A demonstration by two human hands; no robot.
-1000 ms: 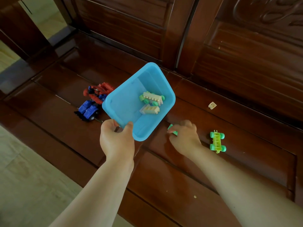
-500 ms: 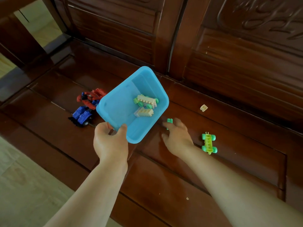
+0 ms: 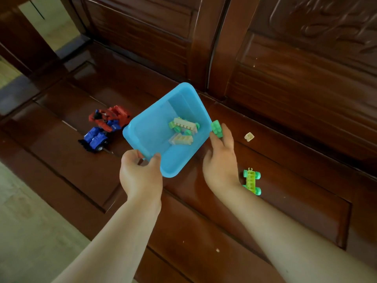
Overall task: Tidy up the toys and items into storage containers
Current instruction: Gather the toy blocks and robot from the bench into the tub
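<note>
Green block: small green plastic building brick (image 3: pixel 217 129) with round studs, pinched at the tips of my right hand (image 3: pixel 221 160), just beside the right rim of the bin and raised above the bench.
Block axis: its long side runs roughly away from me, tilted a little to the right, studs facing up and left toward the bin.
Block look: bright mint green, glossy, two rows of studs showing; its lower end is hidden behind my fingers.
Bin: light blue rectangular plastic tub (image 3: pixel 155 137), tilted with its opening toward me, one corner pointing at the backrest.
Bin contents: cream and green wheeled brick car (image 3: pixel 184 125) and a cream studded brick (image 3: pixel 181 139) lying against the lower wall.
Left hand: my left hand (image 3: pixel 140 172) grips the bin's near rim, thumb inside, fingers curled under.
Right hand: thumb and forefinger clamp the brick; other fingers loosely extended.
Bench: dark polished wooden bench seat (image 3: pixel 295 201) with a carved backrest.
Loose toys: lime-green wheeled brick chassis (image 3: pixel 252 181) just right of my right wrist; small cream brick (image 3: pixel 249 136) further back; red and blue robot truck (image 3: pixel 106 127) left of the bin.
</note>
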